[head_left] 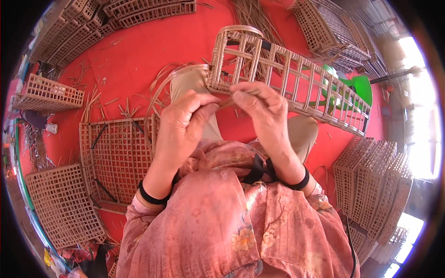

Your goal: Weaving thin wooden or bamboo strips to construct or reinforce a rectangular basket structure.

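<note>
My left hand (181, 120) is closed, its thumb and forefinger pinching a thin brown cane strip (225, 103). Opposite it, my right hand (265, 109) pinches the same strip, so a short length spans the gap between them. Loose lengths of cane (159, 90) curve away to the left of my left hand. Just beyond both hands, an openwork woven basket (216, 60) leans across my legs, slanting from upper middle down to the right. Its near edge passes close behind my right fingers. What my right palm covers is hidden.
Stacked woven baskets stand at the upper left (69, 32), upper right (315, 28) and right (371, 180). Lattice pieces (65, 204) lie on the left. A bundle of cane strips (259, 16) rests beyond the basket. Behind the basket's right end is a green object (362, 88).
</note>
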The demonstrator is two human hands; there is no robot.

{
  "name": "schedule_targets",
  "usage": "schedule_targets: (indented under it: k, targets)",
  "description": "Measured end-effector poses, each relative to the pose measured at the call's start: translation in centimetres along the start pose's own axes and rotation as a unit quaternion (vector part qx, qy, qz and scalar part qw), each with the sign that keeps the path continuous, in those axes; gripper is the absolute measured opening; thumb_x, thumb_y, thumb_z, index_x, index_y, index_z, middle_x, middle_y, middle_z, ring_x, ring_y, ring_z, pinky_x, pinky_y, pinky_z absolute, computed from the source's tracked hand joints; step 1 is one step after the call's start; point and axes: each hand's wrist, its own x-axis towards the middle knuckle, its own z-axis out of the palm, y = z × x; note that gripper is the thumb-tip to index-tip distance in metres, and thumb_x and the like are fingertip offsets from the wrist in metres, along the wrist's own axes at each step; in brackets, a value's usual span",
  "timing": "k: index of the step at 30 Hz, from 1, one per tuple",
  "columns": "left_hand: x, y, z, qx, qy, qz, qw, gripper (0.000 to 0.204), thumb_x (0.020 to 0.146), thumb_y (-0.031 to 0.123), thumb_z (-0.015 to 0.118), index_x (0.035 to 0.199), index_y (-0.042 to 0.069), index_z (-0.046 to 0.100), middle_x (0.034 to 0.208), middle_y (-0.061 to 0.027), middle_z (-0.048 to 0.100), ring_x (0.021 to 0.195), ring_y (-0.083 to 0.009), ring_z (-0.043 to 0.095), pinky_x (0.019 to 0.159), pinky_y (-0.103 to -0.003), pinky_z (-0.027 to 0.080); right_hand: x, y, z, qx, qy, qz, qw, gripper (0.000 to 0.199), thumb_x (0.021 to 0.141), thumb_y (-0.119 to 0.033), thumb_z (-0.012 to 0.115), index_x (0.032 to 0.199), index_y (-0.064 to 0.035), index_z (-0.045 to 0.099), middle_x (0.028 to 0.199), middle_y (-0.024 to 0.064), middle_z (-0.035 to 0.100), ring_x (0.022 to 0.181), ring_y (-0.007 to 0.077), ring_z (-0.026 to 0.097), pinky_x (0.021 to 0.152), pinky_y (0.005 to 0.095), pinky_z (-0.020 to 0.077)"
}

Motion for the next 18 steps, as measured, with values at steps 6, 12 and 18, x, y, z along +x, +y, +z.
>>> schedule_targets:
  k: [6,12,18]
  targets:
    - [2.9,1.0,-3.0,0.276,0.055,0.131,0.95,0.006,0.093,0.009,0.066,0.096,0.003,0.067,0.079,-0.0101,0.06,0.068,-0.0237,0.06,0.063,-0.033,0.048,4.0,-0.2,-2.9,-0.22,0.079,-0.096,0.968,0.015,0.094,-0.01,0.066,0.104,0.0009,0.071,0.079,0.0123,0.071,0.07,0.0197,0.068,0.063,0.0304,0.0522]
    - [5.9,1.3,-2.5,0.458,-0.052,0.205,0.863,0.011,0.09,0.015,0.067,0.092,0.004,0.067,0.08,-0.0092,0.061,0.075,-0.0307,0.064,0.063,-0.041,0.049,6.0,-0.9,-3.0,-0.528,-0.045,-0.172,0.831,0.021,0.09,-0.012,0.06,0.103,0.0016,0.069,0.084,0.0238,0.067,0.076,0.0397,0.066,0.069,0.0476,0.0509]
    - [9.6,-0.3,-1.8,0.37,-0.127,0.213,0.895,0.011,0.09,0.018,0.066,0.092,0.008,0.07,0.084,-0.0091,0.061,0.076,-0.0303,0.064,0.065,-0.04,0.051,7.8,-1.1,-3.2,-0.538,-0.127,-0.075,0.83,0.024,0.087,-0.017,0.059,0.084,0.0038,0.069,0.074,0.0274,0.065,0.076,0.0449,0.066,0.073,0.0543,0.0518]
